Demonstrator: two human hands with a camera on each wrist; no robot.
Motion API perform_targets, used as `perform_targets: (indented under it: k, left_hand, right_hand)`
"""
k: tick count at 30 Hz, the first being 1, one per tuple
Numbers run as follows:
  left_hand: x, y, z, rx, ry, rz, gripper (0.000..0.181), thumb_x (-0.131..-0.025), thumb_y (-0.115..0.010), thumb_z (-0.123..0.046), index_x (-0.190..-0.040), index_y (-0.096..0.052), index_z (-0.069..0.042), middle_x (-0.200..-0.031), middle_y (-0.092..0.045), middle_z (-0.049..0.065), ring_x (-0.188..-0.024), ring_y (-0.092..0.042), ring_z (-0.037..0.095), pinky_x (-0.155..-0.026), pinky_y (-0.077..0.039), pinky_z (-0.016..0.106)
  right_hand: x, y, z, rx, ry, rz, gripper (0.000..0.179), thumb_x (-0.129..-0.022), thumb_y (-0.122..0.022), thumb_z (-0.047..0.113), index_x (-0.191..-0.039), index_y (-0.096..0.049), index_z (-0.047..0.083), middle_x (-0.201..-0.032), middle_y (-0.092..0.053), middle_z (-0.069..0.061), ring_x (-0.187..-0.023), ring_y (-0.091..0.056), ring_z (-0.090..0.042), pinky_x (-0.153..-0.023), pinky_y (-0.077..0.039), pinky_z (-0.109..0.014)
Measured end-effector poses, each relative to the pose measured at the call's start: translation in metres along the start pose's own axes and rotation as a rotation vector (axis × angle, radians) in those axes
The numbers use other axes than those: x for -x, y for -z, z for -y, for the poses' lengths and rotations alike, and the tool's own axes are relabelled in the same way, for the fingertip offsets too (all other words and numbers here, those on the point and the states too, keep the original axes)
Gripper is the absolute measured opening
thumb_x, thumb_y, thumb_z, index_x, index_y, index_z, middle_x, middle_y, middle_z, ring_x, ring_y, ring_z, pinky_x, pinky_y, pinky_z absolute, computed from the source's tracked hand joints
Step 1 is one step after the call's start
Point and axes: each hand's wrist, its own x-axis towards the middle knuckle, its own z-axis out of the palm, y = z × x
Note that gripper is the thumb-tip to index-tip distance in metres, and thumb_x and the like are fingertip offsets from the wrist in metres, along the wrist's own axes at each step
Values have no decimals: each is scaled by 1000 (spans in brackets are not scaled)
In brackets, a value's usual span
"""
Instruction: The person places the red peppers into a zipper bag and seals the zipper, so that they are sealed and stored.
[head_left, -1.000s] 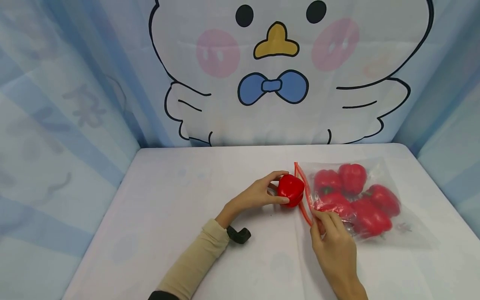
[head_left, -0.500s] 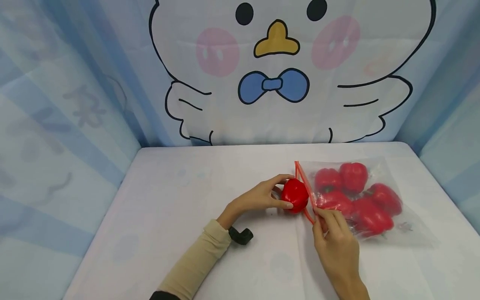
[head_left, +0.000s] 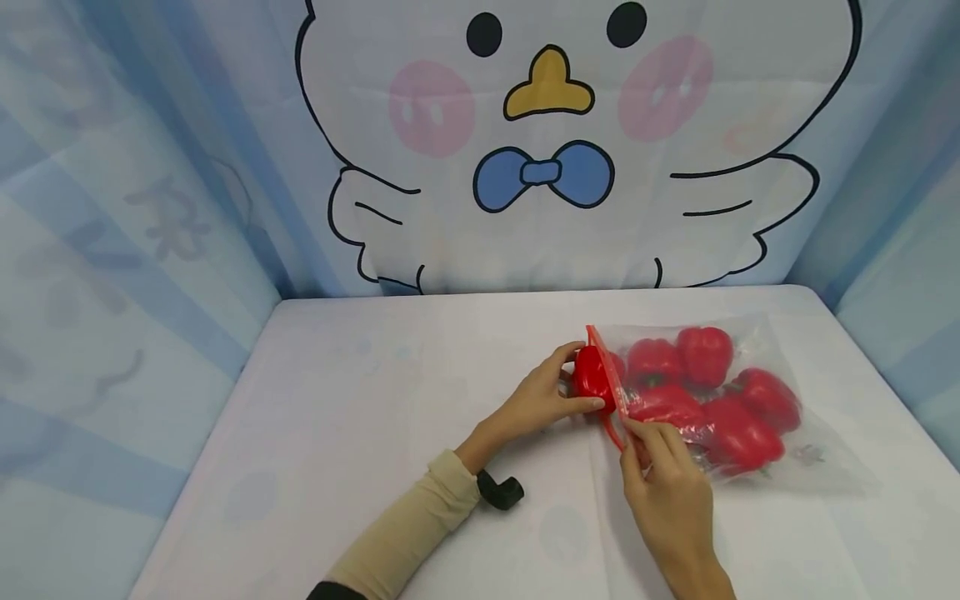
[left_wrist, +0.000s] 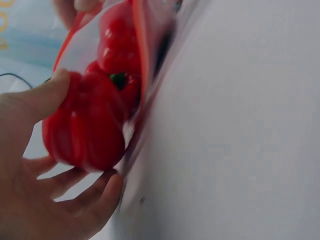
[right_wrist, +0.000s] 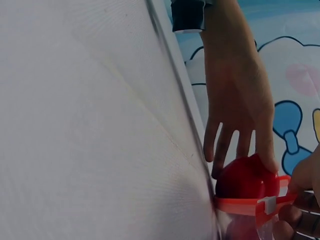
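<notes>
My left hand grips a red bell pepper between thumb and fingers. In the head view the pepper's right part shows through the clear plastic, past the orange-red zip edge. The clear zip bag lies on the table with several red bell peppers inside. My right hand pinches the near end of the bag's zip edge and holds the mouth apart. A small pale slider sits on that edge in the right wrist view. In the left wrist view, a green stem shows inside the bag.
A white cloth covers the table. Behind it hangs a curtain with a cartoon bird, and blue patterned curtains stand at the sides. A black wrist mount juts from my left wrist, low over the table.
My left hand has moved right with the bell pepper, from outside the bag's mouth to partly within it. The right hand stays at the zip edge.
</notes>
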Motion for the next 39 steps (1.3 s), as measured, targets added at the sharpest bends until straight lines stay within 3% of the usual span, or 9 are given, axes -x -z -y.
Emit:
perform_targets:
  k: [6,14,21,25,33,39]
  left_hand:
    - [-1,-20,-5,-22,4,-107,89,-91,-81,-38,-161,-31,-16,-156,-49,7,-115,-57,13,-90,-54,18]
    - [-5,-32,-13,-11,50,-184,90,-90,-80,-36,-161,-30,-11,-153,-48,12,-132,-60,26,-107,-54,31]
    - [-8,-37,-11,72,45,-235,81,-88,-82,-27,-151,-36,-7,-150,-49,12,-131,-56,24,-100,-52,23]
    - [-8,-35,-12,120,42,-214,76,-87,-84,-23,-146,-38,-7,-144,-51,12,-121,-59,20,-94,-53,20]
    - [-9,-15,-16,200,105,-66,74,-88,-83,-21,-149,-42,-12,-143,-56,15,-121,-64,26,-89,-60,27]
    - [-8,-12,-13,205,124,-81,72,-87,-85,-20,-148,-48,-12,-131,-60,13,-110,-64,20,-78,-59,24]
  right_hand:
    - [0,-1,0,3,-4,0,30,-81,-76,-5,-110,-77,2,-91,-65,-7,-63,-52,-10,-52,-42,-14]
    - [1,-1,1,7,-3,-5,28,-81,-77,-4,-109,-77,2,-91,-66,-8,-63,-52,-10,-52,-42,-15]
    - [0,-2,0,6,7,-16,27,-82,-74,-5,-108,-77,2,-90,-66,-8,-62,-52,-10,-50,-40,-15]
    - [0,-2,-1,10,6,-15,28,-81,-75,-6,-108,-77,2,-90,-66,-8,-61,-52,-10,-50,-40,-14]
    - [1,-1,-2,4,4,-2,30,-80,-75,-7,-109,-77,1,-89,-65,-7,-63,-51,-10,-52,-40,-14]
    - [2,-3,-1,-2,-2,3,29,-81,-75,-6,-108,-77,2,-87,-64,-6,-62,-50,-9,-52,-40,-13]
